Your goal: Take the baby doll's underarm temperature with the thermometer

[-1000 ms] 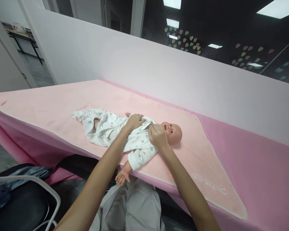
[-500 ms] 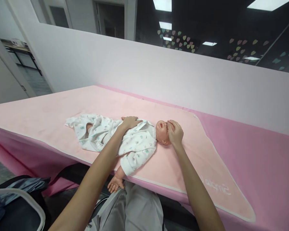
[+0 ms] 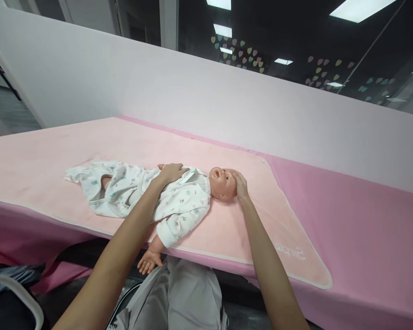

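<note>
A baby doll (image 3: 218, 182) in a white printed romper (image 3: 179, 201) lies on its back on a light pink towel (image 3: 227, 229). Its head points right. One bare doll arm (image 3: 150, 257) hangs over the table's near edge. My left hand (image 3: 170, 173) rests flat on the doll's chest, fingers on the romper's front. My right hand (image 3: 240, 185) cups the top of the doll's head, fingers curved around it.
The towel covers a long table with a darker pink cover (image 3: 365, 238), against a pale partition wall (image 3: 227, 101). A dark chair with a white frame (image 3: 17, 293) stands at the lower left. My grey-trousered lap (image 3: 186, 298) sits under the table edge.
My right hand left the romper's collar and moved right onto the doll's head. My left hand stayed on the chest. The camera view shifted, so the doll appears further left.
</note>
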